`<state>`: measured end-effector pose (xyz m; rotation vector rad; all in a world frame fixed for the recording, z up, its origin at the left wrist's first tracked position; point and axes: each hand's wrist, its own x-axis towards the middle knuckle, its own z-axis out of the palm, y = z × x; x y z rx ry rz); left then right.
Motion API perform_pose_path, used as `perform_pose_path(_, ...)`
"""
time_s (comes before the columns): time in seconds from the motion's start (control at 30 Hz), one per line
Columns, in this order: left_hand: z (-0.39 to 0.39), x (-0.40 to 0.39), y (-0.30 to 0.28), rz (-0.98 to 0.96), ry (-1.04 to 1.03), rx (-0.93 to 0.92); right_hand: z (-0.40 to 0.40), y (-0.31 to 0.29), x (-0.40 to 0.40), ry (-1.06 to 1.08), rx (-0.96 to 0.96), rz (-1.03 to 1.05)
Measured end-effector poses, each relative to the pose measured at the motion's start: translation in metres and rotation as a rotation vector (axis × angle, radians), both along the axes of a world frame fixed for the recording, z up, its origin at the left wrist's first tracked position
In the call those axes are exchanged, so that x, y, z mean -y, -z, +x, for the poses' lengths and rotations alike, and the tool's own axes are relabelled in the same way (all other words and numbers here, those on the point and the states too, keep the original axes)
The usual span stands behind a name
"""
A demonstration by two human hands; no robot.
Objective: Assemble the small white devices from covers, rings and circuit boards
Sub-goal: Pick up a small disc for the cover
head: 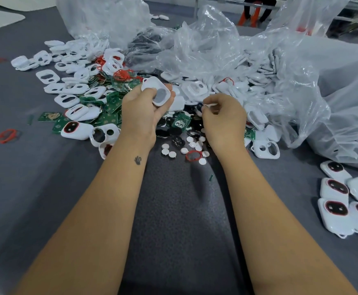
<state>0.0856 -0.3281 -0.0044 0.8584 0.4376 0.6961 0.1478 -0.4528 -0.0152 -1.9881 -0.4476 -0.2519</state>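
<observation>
My left hand (pixel 139 111) grips a white cover (pixel 155 91) with an oval opening, held up over the heap of parts. My right hand (pixel 222 118) pinches a small dark round part (pixel 199 106) between thumb and fingertips, just right of the cover. Below the hands lie green circuit boards (pixel 107 116), black round pieces (pixel 173 132), small white discs (pixel 169 152) and a red ring (pixel 193 155). More white covers (pixel 67 88) are piled at the left. What the right fingers hide of the small part cannot be made out.
Crumpled clear plastic bags (pixel 216 43) lie behind and to the right of the heap. Several assembled white devices (pixel 339 201) with red-rimmed dark windows sit at the right. A loose red ring (pixel 7 136) lies at the left on the grey table (pixel 173 209).
</observation>
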Motion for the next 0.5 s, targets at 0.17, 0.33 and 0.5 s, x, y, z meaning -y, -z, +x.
perform_pose_path(0.17,-0.0009,-0.0009,0.0003,-0.013,0.010,-0.030,-0.0027,0.0041,-0.0020,-0.248,0.256,-0.381)
perform_pose_path(0.33,-0.0007,0.0013,0.0001,-0.002,0.019,-0.078,-0.0064,0.0095,-0.0058,-0.316,0.302,-0.578)
perform_pose_path(0.5,0.0000,0.0029,-0.0005,-0.017,0.033,-0.089,-0.0047,0.0035,-0.0030,-0.268,0.065,-0.226)
